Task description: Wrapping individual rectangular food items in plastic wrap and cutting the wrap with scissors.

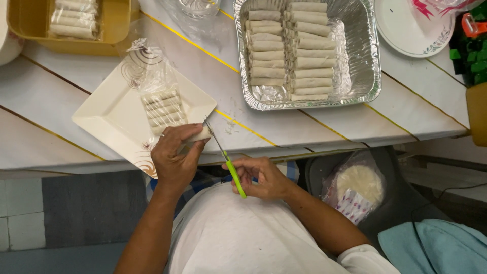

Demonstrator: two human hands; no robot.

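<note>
My left hand (175, 155) grips one pale rolled pastry (199, 135) at the near corner of a square cream plate (109, 114). A clear plastic bag (154, 96) holding several more rolls lies on that plate just beyond my fingers. My right hand (261, 177) holds green-handled scissors (228, 165); the blades point up toward the roll's end, and their tip is close to it.
A foil tray (362, 61) with two rows of rolls sits at the back right. A yellow tray (30, 23) holds more rolls at the back left. A white plate (406, 25) lies far right. A bag of round wrappers (357, 185) rests on a dark stool below.
</note>
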